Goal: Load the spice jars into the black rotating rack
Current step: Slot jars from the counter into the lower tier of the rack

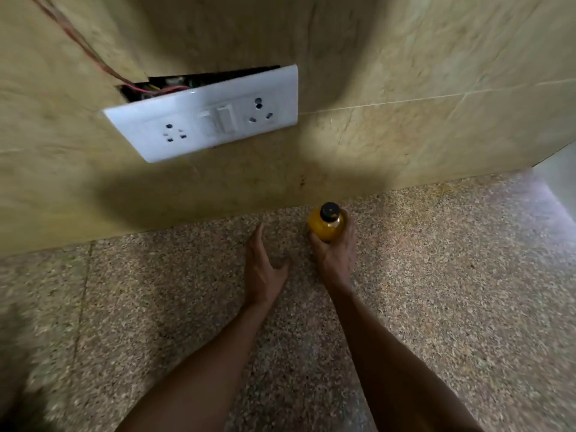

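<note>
My right hand (335, 254) grips a spice jar (325, 224) with yellow-orange contents and a black cap, held upright near the back of the speckled granite counter (452, 275). My left hand (263, 266) hovers just left of it with straight, relaxed fingers and holds nothing. The black rotating rack is not in view.
A beige tiled wall (405, 73) rises right behind the counter. On it a white switch-and-socket plate (205, 115) hangs loose and tilted, with a dark opening and red wires (146, 88) exposed above it. A pale surface shows at the far right edge (561, 176).
</note>
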